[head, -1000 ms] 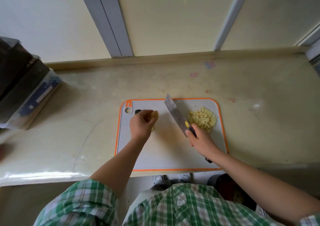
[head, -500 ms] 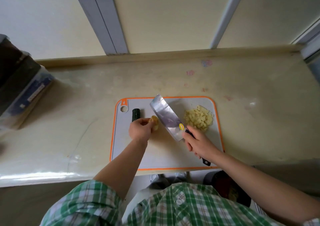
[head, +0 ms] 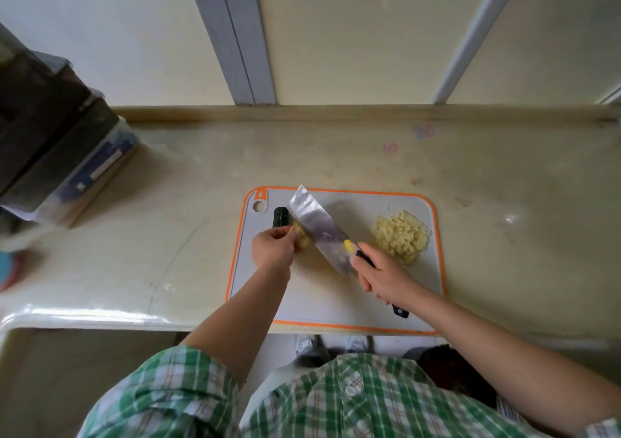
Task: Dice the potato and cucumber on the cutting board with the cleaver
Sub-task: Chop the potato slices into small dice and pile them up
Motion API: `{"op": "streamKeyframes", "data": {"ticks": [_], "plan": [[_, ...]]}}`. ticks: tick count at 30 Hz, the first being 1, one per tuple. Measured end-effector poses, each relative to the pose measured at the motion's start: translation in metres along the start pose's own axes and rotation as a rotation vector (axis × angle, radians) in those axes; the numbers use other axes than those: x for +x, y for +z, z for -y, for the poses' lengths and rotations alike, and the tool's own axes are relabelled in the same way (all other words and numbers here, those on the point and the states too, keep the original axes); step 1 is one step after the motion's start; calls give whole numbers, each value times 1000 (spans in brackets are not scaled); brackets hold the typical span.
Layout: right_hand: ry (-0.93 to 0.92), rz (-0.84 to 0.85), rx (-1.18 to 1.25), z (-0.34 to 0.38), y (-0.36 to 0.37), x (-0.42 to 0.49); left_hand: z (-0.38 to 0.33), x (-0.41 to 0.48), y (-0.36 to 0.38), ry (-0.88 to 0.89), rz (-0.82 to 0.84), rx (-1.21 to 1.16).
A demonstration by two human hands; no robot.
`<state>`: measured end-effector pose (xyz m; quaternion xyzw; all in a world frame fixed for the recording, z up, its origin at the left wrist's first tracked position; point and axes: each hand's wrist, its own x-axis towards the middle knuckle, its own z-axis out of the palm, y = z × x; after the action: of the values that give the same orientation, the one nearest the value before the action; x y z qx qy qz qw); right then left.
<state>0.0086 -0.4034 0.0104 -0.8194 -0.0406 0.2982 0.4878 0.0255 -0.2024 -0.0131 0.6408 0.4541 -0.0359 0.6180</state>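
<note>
Here the person stands at the counter [head: 161, 202], and the cutting board [head: 329, 303] with its orange rim lies at the front edge of the counter, right before them. The left hand [head: 274, 248] is closed around a small yellow piece of potato [head: 301, 236] and holds it down on the left half of the board, with the fingers curled. The right hand [head: 383, 274] grips the black handle of the cleaver [head: 319, 226]. The wide blade is tilted, so its flat side shows, and its edge meets the potato piece just beside the left fingers. I cannot tell if the blade already touches the board.

Just behind the left hand, near the back left corner of the board and next to the hanging hole, lies a short dark green piece of cucumber [head: 280, 217], not cut up. Toward the back right corner of the board is a heap of diced potato [head: 401, 236], well apart from the blade.

At the left end of the counter stands a dark box [head: 50, 142] against the wall. The person wears a green checked shirt [head: 336, 404].
</note>
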Motion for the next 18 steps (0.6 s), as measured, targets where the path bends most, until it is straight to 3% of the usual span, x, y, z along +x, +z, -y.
{"op": "streamKeyframes", "data": {"ticks": [5, 10, 14, 18], "plan": [[10, -122, 9, -2, -7, 3, 0, -5, -2, 54, -27, 29], [45, -207, 23, -15, -23, -6, 3, -16, 16, 114, 190, 169], [65, -214, 20, -27, -29, -19, 14, -27, 36, 293, 342, 515], [76, -225, -15, -34, -28, -27, 20, -30, 38, 646, 377, 944]]}}
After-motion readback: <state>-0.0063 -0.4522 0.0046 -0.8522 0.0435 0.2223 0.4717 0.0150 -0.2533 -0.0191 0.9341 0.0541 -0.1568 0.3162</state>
